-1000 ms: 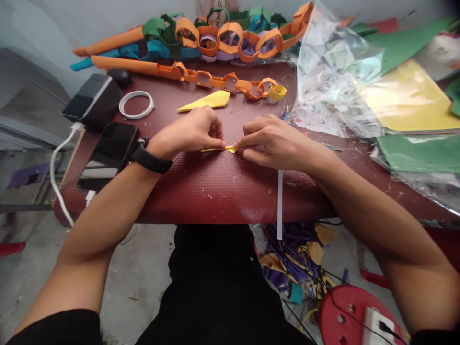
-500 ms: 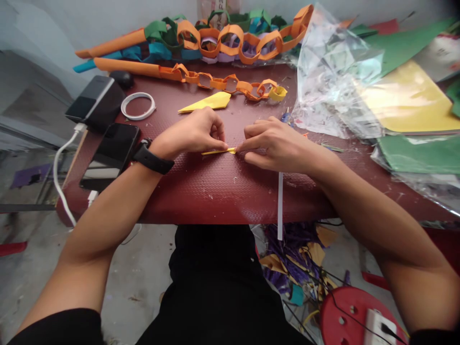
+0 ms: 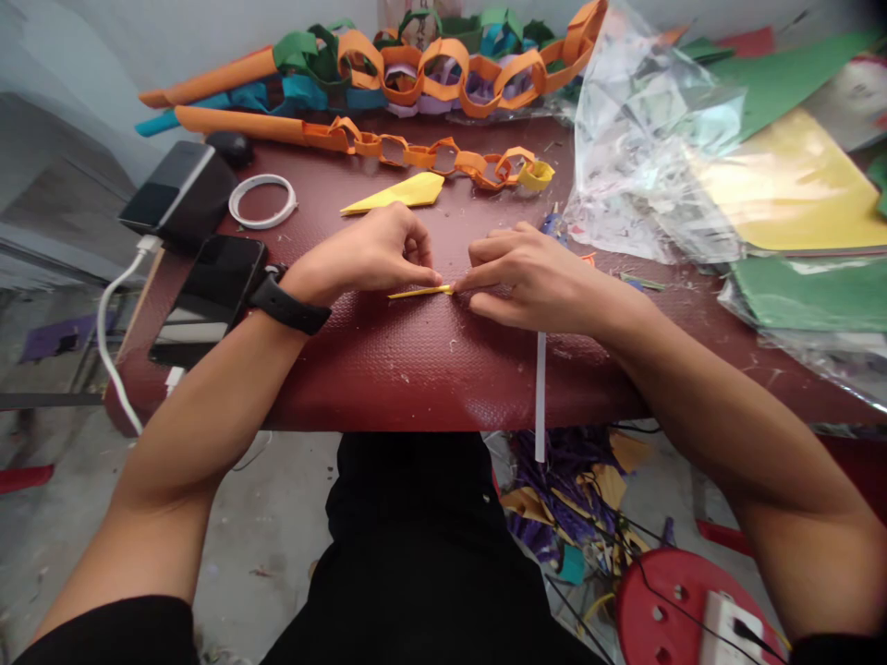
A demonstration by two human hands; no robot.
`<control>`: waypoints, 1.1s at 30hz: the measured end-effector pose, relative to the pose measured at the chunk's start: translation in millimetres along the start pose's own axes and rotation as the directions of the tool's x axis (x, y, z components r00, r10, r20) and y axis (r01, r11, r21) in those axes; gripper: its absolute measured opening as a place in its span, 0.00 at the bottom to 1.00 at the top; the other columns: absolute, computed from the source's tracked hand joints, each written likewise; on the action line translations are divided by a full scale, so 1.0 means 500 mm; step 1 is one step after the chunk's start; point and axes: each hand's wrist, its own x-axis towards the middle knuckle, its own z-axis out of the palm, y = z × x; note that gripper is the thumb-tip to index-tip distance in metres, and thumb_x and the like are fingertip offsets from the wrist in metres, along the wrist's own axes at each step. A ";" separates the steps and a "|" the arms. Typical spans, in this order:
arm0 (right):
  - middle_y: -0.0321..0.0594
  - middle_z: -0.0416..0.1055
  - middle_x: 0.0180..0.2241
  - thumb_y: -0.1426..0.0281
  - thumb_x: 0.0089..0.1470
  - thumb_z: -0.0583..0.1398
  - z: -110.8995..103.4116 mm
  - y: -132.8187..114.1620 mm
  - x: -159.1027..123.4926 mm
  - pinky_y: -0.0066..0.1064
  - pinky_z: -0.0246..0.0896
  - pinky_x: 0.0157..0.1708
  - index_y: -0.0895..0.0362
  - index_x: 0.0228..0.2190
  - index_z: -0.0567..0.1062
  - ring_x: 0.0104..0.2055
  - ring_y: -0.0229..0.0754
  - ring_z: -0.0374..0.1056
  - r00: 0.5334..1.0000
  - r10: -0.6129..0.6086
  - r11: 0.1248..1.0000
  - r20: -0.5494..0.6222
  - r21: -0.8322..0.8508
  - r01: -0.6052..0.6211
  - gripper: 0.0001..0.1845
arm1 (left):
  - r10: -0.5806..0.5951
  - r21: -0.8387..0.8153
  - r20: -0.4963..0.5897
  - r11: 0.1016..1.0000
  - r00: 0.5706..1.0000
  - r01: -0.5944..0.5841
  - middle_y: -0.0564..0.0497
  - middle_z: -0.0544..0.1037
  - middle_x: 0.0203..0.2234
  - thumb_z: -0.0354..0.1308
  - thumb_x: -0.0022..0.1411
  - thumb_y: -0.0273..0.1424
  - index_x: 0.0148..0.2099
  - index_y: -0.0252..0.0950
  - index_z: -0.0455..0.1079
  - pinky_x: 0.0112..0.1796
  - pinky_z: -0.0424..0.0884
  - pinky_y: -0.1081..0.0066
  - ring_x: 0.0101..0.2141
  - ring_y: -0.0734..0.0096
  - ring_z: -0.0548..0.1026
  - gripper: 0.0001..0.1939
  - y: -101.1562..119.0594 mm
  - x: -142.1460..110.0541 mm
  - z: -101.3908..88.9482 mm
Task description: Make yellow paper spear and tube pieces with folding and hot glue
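A narrow folded yellow paper strip (image 3: 419,293) lies low over the table, slanting slightly between my two hands. My left hand (image 3: 388,249) is closed, with thumb and fingertips pinching the strip from above near its right part. At the strip's right end, the curled fingers of my right hand (image 3: 527,277) grip the tip. Beyond my left hand rests a pointed folded yellow paper piece (image 3: 398,194). Partly hidden behind my right hand is a blue glue gun (image 3: 554,224), and a whitish stick (image 3: 540,397) juts past the table edge below it.
Orange paper chains (image 3: 443,69) line the back of the dark red table (image 3: 388,369). To the left are a white ring (image 3: 263,201), a phone (image 3: 208,296) and a black box (image 3: 176,199). Clear plastic (image 3: 637,148) and yellow paper sheets (image 3: 783,194) cover the right side.
Both hands stay almost in place around the strip. Its right end looks narrower now, pressed flatter between the fingers. The whole view has shifted a little.
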 end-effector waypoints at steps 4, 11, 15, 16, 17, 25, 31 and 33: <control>0.42 0.73 0.32 0.68 0.69 0.58 0.000 0.000 0.000 0.41 0.49 0.42 0.54 0.40 0.90 0.35 0.43 0.63 1.000 0.000 1.000 0.002 -0.013 0.000 0.18 | -0.016 -0.003 0.021 1.000 1.000 0.016 0.46 0.80 0.24 0.76 0.61 0.31 0.36 0.31 0.81 0.29 0.66 0.69 0.26 0.71 0.74 0.09 -0.005 0.003 0.001; 0.42 0.74 0.34 0.69 0.68 0.59 0.002 0.001 0.001 0.42 0.49 0.44 0.52 0.41 0.91 0.36 0.44 0.63 0.999 0.033 0.999 0.000 -0.003 -0.033 0.18 | 0.013 0.002 0.020 1.000 1.000 -0.013 0.48 0.79 0.23 0.77 0.60 0.34 0.35 0.30 0.81 0.29 0.65 0.70 0.27 0.71 0.75 0.12 -0.010 0.007 0.003; 0.42 0.73 0.33 0.70 0.68 0.59 0.001 -0.003 0.001 0.42 0.49 0.44 0.52 0.38 0.90 0.36 0.43 0.63 0.999 0.029 1.000 0.017 -0.004 -0.028 0.18 | 0.026 -0.007 0.027 1.000 0.999 -0.026 0.48 0.79 0.23 0.78 0.59 0.34 0.36 0.30 0.81 0.28 0.64 0.70 0.26 0.71 0.74 0.12 -0.007 0.005 0.001; 0.41 0.73 0.32 0.69 0.69 0.59 0.001 -0.004 0.000 0.42 0.49 0.44 0.52 0.38 0.90 0.36 0.43 0.63 0.999 0.028 1.000 0.017 -0.005 -0.028 0.18 | 0.025 -0.005 0.029 1.000 0.999 -0.024 0.48 0.79 0.24 0.78 0.59 0.33 0.36 0.31 0.81 0.29 0.65 0.70 0.26 0.71 0.74 0.12 -0.006 0.003 -0.001; 0.41 0.72 0.32 0.69 0.69 0.59 0.001 -0.005 0.000 0.42 0.49 0.44 0.52 0.38 0.90 0.36 0.43 0.63 1.000 0.025 1.000 0.016 -0.006 -0.025 0.18 | 0.022 -0.002 0.034 1.000 0.999 -0.022 0.48 0.80 0.24 0.77 0.59 0.33 0.36 0.31 0.82 0.29 0.65 0.70 0.26 0.71 0.75 0.11 -0.005 0.001 -0.004; 0.40 0.72 0.32 0.69 0.69 0.59 0.004 0.001 -0.004 0.41 0.48 0.43 0.52 0.38 0.89 0.35 0.43 0.61 1.000 0.000 1.000 0.000 0.006 0.000 0.17 | 0.012 0.141 0.110 0.990 0.994 -0.027 0.47 0.83 0.27 0.72 0.59 0.27 0.34 0.34 0.84 0.32 0.67 0.67 0.28 0.67 0.76 0.02 0.007 -0.014 -0.017; 0.41 0.70 0.34 0.68 0.69 0.60 0.010 0.012 -0.004 0.41 0.48 0.43 0.53 0.42 0.88 0.38 0.44 0.63 0.996 0.035 0.999 -0.080 0.013 -0.034 0.14 | 0.078 0.238 0.115 0.966 0.990 -0.103 0.49 0.82 0.26 0.69 0.59 0.25 0.34 0.33 0.84 0.32 0.66 0.68 0.28 0.69 0.75 0.02 0.013 -0.014 -0.009; 0.41 0.71 0.35 0.68 0.70 0.60 0.013 0.012 -0.003 0.41 0.48 0.44 0.53 0.42 0.88 0.39 0.45 0.64 0.997 0.038 0.999 -0.069 0.013 -0.037 0.14 | 0.097 0.252 0.110 0.960 0.989 -0.123 0.49 0.82 0.27 0.69 0.60 0.25 0.35 0.33 0.84 0.33 0.66 0.69 0.28 0.69 0.75 0.02 0.012 -0.015 -0.009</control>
